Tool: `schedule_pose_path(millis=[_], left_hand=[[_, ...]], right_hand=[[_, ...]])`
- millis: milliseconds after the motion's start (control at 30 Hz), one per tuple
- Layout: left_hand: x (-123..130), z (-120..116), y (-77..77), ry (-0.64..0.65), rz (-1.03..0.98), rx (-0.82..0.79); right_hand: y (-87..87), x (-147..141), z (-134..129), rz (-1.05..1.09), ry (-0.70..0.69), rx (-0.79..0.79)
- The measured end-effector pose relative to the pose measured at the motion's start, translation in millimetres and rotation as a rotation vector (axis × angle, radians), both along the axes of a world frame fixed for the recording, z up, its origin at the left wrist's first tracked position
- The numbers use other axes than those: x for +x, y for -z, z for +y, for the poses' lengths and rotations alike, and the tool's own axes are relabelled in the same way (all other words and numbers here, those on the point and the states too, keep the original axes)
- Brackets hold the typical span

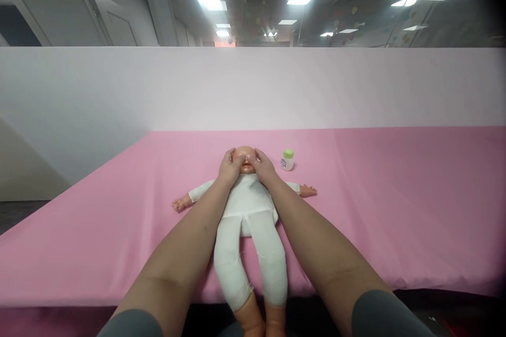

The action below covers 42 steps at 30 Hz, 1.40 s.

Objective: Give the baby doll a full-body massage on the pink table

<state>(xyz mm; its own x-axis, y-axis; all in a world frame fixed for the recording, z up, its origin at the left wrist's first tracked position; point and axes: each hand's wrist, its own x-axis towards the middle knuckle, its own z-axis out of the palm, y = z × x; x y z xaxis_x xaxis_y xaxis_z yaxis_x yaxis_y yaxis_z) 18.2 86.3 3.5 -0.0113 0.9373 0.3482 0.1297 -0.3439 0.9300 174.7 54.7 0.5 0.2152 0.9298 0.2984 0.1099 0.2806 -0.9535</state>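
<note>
A baby doll with a white cloth body lies on its back on the pink-covered table, its arms spread out and its feet toward me, past the front edge. My left hand rests against one side of the doll's head, with the thumb on its face. On the other side of the head lies my right hand, its thumb also on the face beside the nose. Both hands cup the head between them and partly hide the face.
Just right of the doll's head stands a small jar with a green lid. Behind the table rises a low white partition. The table's front edge runs under the doll's lower legs.
</note>
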Motion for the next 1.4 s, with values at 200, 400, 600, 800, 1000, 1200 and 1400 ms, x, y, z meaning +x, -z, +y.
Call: schedule_pose_path(millis=[200, 400, 600, 800, 1000, 1200, 1400], left_hand=[[-7, -6, -3.5, 0.034, 0.143, -0.041], [-34, -31, 7.9, 0.01, 0.563, 0.176], [-58, -38, 13.9, 0.107, 0.735, 0.192], [-54, -39, 13.8, 0.101, 0.801, 0.235], [-55, -31, 15.0, 0.158, 0.699, 0.257], [-34, -29, -3.1, 0.213, 0.297, 0.127], [-17, -42, -7.9, 0.091, 0.336, 0.094]], right_hand=[[-2.1, 2, -6, -0.201, 0.042, -0.105], [-0.4, 10, -29, -0.448, 0.019, -0.134], [3.8, 15, -48, -0.589, 0.01, -0.06], [4.2, 13, -47, -0.585, 0.037, -0.044], [4.6, 14, -47, -0.563, 0.027, -0.063], [2.9, 18, -46, -0.523, -0.033, -0.07], [-0.6, 25, -50, -0.552, -0.054, -0.022]])
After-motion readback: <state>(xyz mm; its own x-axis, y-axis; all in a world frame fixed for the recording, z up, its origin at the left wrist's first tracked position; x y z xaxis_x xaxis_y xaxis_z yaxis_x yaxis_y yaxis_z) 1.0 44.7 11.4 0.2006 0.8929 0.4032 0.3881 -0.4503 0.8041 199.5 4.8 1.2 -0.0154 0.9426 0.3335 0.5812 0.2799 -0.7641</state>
